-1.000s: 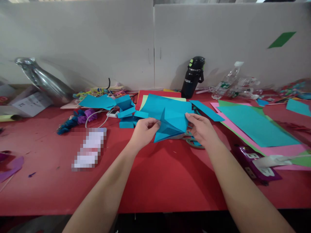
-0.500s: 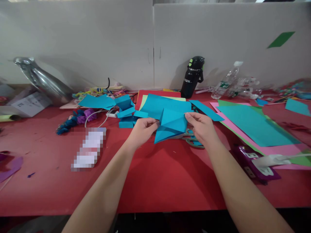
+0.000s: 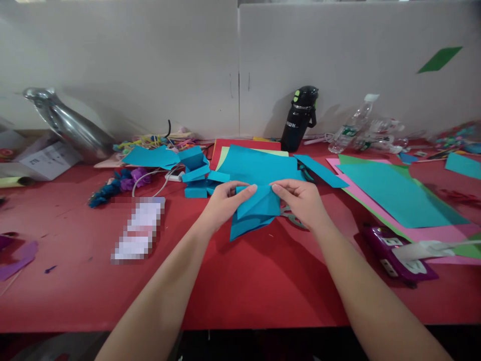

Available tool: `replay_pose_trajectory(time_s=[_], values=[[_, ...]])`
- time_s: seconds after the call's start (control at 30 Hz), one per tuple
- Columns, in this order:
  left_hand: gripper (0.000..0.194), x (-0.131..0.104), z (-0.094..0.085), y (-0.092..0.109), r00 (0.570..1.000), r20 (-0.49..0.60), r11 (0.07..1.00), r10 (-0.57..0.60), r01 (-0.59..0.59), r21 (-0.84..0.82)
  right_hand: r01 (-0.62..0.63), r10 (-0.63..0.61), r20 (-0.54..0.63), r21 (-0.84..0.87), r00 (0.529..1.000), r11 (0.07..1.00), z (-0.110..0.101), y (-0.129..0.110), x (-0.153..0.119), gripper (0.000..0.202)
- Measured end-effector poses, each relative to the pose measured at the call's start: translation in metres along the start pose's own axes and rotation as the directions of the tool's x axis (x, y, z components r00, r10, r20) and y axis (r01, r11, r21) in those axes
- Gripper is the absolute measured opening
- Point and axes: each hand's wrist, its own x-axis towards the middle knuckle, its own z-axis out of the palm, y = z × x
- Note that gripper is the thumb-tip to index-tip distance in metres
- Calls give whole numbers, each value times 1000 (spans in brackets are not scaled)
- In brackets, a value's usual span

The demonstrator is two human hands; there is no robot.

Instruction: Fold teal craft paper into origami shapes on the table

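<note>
A creased piece of blue paper (image 3: 257, 208) is held up over the red table, its folds hanging open toward me. My left hand (image 3: 229, 200) pinches its top edge on the left, thumb in front. On the right, my right hand (image 3: 298, 198) pinches the same edge between thumb and fingers. Partly covered by that hand, a pair of scissors (image 3: 296, 219) lies on the table. Beyond the hands is a larger blue sheet (image 3: 255, 163). Folded blue paper pieces (image 3: 196, 173) sit just left of it.
At the back stand a black bottle (image 3: 298, 120), a clear plastic bottle (image 3: 349, 130) and a leaning metal jug (image 3: 71, 123). Coloured sheets (image 3: 398, 193) and a purple power strip (image 3: 398, 255) are on the right. A pixelated flat object (image 3: 139, 230) lies to the left.
Both hands have come down and closer together along the paper's top edge. The blue paper has moved slightly left and toward me, and its fold has turned.
</note>
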Motion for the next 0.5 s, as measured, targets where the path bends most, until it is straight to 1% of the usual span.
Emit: replay_pose_trajectory(time_s=[0.03, 0.1, 0.2, 0.27, 0.33, 0.4, 0.5], values=[[45, 0, 0, 0, 1000, -12, 1000, 6, -5, 9, -8, 8, 11, -3, 1000, 1000, 2, -1, -1, 31], [42, 1, 0, -2, 1000, -7, 999, -11, 10, -39, -35, 35, 21, 6, 999, 999, 6, -2, -2, 31], [40, 2, -1, -4, 1000, -18, 996, -19, 17, -86, -102, 100, 33, 70, 994, 992, 9, -4, -3, 31], [39, 2, -2, -4, 999, -38, 997, -16, 13, -82, -144, 138, 61, 116, 989, 983, 10, -5, -3, 30], [37, 2, -4, -3, 999, -47, 998, 5, -7, -57, -140, 129, 86, 126, 988, 982, 10, -5, -3, 28], [34, 2, -6, 0, 999, -8, 999, 49, -49, -10, -105, 95, 99, 110, 991, 988, 9, -5, -4, 28], [30, -1, -8, 5, 989, 95, 993, 109, -113, 41, -71, 60, 118, 87, 991, 994, 8, -4, -4, 30]])
